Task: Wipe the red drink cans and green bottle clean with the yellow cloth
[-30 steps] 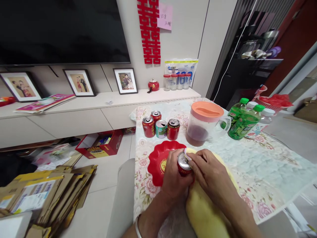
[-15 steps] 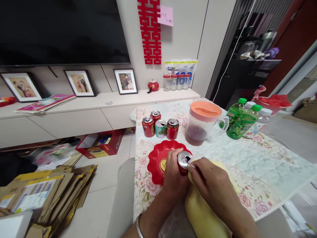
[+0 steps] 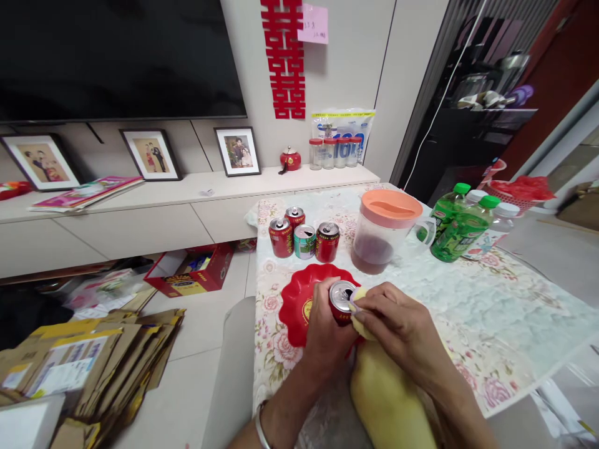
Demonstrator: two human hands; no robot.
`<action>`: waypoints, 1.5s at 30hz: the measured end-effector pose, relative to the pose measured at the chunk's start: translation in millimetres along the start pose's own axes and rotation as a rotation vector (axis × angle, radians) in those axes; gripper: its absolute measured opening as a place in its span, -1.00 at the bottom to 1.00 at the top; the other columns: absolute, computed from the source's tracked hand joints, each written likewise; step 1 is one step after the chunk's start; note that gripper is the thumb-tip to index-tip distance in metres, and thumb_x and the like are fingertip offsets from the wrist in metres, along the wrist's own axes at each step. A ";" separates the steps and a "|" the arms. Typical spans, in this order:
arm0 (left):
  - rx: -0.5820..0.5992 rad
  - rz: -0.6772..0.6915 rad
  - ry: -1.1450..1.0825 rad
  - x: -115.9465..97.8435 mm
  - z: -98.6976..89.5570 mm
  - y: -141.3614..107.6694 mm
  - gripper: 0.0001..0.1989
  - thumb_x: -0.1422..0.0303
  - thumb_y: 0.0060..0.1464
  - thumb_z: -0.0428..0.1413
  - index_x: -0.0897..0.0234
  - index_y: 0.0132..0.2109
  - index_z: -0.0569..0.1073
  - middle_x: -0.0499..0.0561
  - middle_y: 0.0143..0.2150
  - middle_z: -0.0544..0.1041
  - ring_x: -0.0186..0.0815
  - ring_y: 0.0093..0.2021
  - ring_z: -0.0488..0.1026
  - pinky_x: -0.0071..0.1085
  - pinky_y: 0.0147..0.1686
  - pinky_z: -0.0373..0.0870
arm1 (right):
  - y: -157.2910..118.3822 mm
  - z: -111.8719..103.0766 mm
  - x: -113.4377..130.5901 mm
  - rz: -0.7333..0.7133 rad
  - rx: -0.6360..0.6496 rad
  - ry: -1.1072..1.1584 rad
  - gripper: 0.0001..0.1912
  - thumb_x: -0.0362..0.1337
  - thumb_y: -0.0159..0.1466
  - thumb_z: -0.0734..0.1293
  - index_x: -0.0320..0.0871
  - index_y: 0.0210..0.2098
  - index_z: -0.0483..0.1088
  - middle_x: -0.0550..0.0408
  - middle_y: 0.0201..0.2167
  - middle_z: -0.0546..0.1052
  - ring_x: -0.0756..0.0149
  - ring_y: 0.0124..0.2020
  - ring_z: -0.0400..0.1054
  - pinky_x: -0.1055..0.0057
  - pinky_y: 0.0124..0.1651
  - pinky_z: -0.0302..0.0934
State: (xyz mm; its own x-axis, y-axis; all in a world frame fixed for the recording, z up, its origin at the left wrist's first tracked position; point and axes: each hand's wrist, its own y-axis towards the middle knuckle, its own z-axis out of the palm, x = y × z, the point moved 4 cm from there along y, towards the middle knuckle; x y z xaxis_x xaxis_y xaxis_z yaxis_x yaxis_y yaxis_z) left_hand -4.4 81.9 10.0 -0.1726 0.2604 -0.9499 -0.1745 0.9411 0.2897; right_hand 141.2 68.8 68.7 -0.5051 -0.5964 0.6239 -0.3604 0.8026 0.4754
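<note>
My left hand is wrapped round an opened red drink can, held tilted over the red scalloped plate. At the can's rim, my right hand pinches a pale yellow cloth with a light purple edge. The fingers press the cloth against the can's right side. Beyond the plate stand several more opened cans: red cans and a green can. To their right is a clear pitcher with an orange lid and dark liquid inside.
Green-capped bottles and white-capped bottles stand at the table's right, near a red basket. The floral tablecloth covers the table. Flattened cardboard and a red box lie on the floor at left. A low cabinet runs behind.
The can has shifted slightly left and up in my left hand. My right hand has moved up a little, and more of the yellow cloth shows at the rim.
</note>
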 end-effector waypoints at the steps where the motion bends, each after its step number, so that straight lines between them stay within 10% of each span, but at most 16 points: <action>1: 0.010 0.000 -0.006 -0.3 -0.1 0.2 -0.41 0.31 -0.18 0.39 0.21 0.04 0.43 0.09 -0.04 0.53 -0.07 -0.09 0.53 -0.15 -0.08 0.50 | 0.8 -1.4 -2.8 0.016 -0.011 0.021 -0.87 -0.33 0.42 0.33 -0.07 -0.17 0.55 0.06 -0.26 0.54 0.31 -0.23 0.46 0.36 -0.18 0.30; 9: 0.092 -0.061 -0.036 -4.1 -1.1 -1.5 -0.41 0.37 -0.09 0.34 0.20 0.11 0.36 0.09 0.03 0.52 -0.09 0.02 0.52 -0.12 0.06 0.46 | 4.4 17.4 -38.2 0.405 -0.169 0.284 -0.78 -0.10 0.39 0.30 -0.12 -0.23 0.47 0.09 -0.36 0.58 0.27 -0.37 0.45 0.38 -0.32 0.33; 17: 0.114 -0.018 -0.101 -4.2 -4.3 0.2 -0.34 0.45 -0.13 0.26 0.22 0.17 0.32 0.13 0.06 0.53 -0.05 0.06 0.54 -0.05 0.11 0.48 | 11.3 32.2 -57.6 0.369 -0.077 0.094 -0.79 -0.18 0.34 0.21 -0.10 -0.33 0.41 0.01 -0.35 0.57 0.18 -0.31 0.44 0.28 -0.18 0.30; 24: -0.092 -0.232 -0.251 0.7 -23.1 8.0 -0.36 0.29 -0.11 0.37 0.18 0.14 0.37 0.07 0.03 0.59 -0.08 0.05 0.58 -0.12 0.11 0.50 | 8.3 45.1 -45.9 0.341 -0.033 0.022 -0.80 -0.26 0.27 0.29 -0.08 -0.50 0.35 0.06 -0.47 0.47 0.24 -0.42 0.33 0.30 -0.24 0.22; 34: -0.318 -0.077 -0.259 -14.6 -63.9 14.7 -0.34 0.25 -0.06 0.42 0.15 0.19 0.41 0.07 0.15 0.56 -0.15 0.11 0.56 -0.28 0.13 0.48 | -7.3 -4.8 -68.7 0.556 -0.479 0.530 -0.71 0.00 0.33 0.38 -0.12 -0.22 0.47 0.11 -0.39 0.55 0.30 -0.46 0.38 0.35 -0.42 0.32; 42: -0.149 -0.118 -0.311 -22.0 -44.6 -2.9 -0.26 0.14 -0.02 0.43 0.12 0.25 0.35 0.08 0.14 0.58 -0.12 0.08 0.60 -0.27 0.08 0.54 | -10.1 13.8 -22.2 0.497 -0.527 0.707 -0.76 -0.05 0.36 0.38 -0.10 -0.24 0.49 0.10 -0.40 0.53 0.32 -0.47 0.40 0.38 -0.43 0.35; 45: -0.128 -0.117 -0.291 -30.5 -37.1 -9.5 -0.27 0.08 0.04 0.38 0.14 0.27 0.32 0.11 0.15 0.58 -0.11 0.08 0.61 -0.27 0.05 0.55 | -8.0 32.7 1.6 0.293 -0.467 0.623 -0.84 -0.14 0.36 0.38 -0.06 -0.16 0.53 0.01 -0.17 0.60 0.16 -0.14 0.52 0.23 -0.06 0.47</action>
State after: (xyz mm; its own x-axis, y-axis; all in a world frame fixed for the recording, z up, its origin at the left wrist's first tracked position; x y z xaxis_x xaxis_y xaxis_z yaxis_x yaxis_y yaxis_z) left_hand -33.4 57.1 40.5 0.1363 0.2197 -0.9660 -0.3000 0.9385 0.1711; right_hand 117.7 61.9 45.5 0.0483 -0.3737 0.9263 0.1503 0.9195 0.3631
